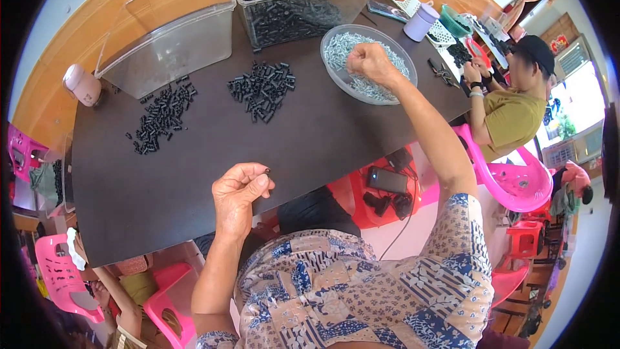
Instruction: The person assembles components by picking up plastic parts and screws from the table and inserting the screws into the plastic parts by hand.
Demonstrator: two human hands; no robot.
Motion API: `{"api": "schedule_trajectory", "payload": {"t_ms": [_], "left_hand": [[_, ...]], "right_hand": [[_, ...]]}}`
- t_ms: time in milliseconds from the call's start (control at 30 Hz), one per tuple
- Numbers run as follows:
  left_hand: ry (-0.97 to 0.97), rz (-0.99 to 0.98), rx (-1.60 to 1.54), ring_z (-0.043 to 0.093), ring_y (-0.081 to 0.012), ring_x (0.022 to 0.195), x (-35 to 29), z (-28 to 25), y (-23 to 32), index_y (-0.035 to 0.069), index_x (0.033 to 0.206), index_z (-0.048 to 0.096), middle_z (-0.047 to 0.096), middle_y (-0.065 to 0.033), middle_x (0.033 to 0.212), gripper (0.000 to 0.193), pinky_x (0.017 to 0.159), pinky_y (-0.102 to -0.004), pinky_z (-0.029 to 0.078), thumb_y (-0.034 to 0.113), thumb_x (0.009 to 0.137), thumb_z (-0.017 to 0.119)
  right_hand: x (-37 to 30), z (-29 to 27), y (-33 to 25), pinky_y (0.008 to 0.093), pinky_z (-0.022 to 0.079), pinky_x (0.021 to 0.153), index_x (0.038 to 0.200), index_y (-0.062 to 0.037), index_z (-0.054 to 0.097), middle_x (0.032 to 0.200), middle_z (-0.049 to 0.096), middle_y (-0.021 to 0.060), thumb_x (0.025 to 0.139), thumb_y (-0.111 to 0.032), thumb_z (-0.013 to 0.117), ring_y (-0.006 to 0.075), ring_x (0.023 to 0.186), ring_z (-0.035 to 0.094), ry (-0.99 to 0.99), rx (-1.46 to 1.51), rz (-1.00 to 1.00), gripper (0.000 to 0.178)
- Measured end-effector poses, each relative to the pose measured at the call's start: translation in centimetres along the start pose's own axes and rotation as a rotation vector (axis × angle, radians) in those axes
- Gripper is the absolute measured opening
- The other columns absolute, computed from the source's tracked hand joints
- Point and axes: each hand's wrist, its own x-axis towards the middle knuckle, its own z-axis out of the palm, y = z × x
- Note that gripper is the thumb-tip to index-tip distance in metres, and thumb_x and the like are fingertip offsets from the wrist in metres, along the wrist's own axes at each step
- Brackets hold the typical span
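Observation:
My left hand (pixel 239 192) is over the near edge of the dark table, thumb and forefinger closed on a small black plastic part (pixel 268 171). Only the tip of that part shows. Over a round clear tub (pixel 328 72) heaped with silvery metal pieces that look like screws (pixel 342 47), my right hand (pixel 372 64) is closed, knuckles up. Whatever its fingers hold is hidden. Two loose piles of short black tubular parts lie on the table: a middle pile (pixel 261 89) and a left pile (pixel 161 116).
Behind the piles stand a clear bin (pixel 174 52) and another bin (pixel 310 16) full of black parts. A lilac container (pixel 421 22) and pliers (pixel 442 72) lie near the tub. At the right a person in an olive shirt (pixel 516 116) handles black parts. A pink bottle (pixel 82 84) stands far left.

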Motion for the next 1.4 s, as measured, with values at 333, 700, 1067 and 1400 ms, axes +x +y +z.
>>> {"api": "schedule_trajectory", "payload": {"t_ms": [333,700,1067,1400], "left_hand": [[0.006,0.010,-0.001,0.058,-0.0122,0.063,-0.1,0.0,0.0,-0.002,0.089,0.063,0.064,-0.0085,0.074,0.014,0.059,-0.0219,0.046,0.003,0.078,0.068],[0.096,0.022,-0.003,0.052,-0.0115,0.059,0.3,1.0,0.3,-0.001,0.091,0.061,0.064,-0.0101,0.078,0.014,0.059,-0.0226,0.042,0.009,0.082,0.065],[0.329,0.824,0.774,0.053,-0.0218,0.072,1.9,2.3,1.2,0.002,0.090,0.061,0.057,-0.0088,0.081,0.012,0.062,-0.0299,0.044,0.003,0.079,0.064],[0.439,0.999,0.951,0.053,-0.0270,0.068,1.3,0.8,0.7,0.000,0.090,0.057,0.057,-0.0112,0.079,0.014,0.058,-0.0329,0.044,0.000,0.078,0.064]], "right_hand": [[-0.8,0.0,-1.4,0.0219,0.041,0.054,0.073,0.0001,0.060,0.065,0.060,0.0035,0.074,-0.010,0.061,0.0081,0.060,0.052,0.000,0.153,0.091,0.010],[-4.6,0.7,-9.3,0.0206,0.038,0.052,0.083,-0.0021,0.062,0.070,0.061,0.0035,0.075,-0.009,0.063,0.0066,0.061,0.052,-0.237,0.580,0.104,0.010],[-9.0,8.8,-16.5,0.0205,0.041,0.052,0.084,0.0021,0.061,0.069,0.061,0.0059,0.077,-0.012,0.064,0.0090,0.057,0.052,-0.650,0.876,0.180,0.015],[-9.8,11.7,-16.7,0.0211,0.040,0.050,0.088,0.0036,0.059,0.071,0.061,0.0083,0.078,-0.012,0.067,0.0114,0.055,0.052,-0.714,1.138,0.324,0.020]]}}
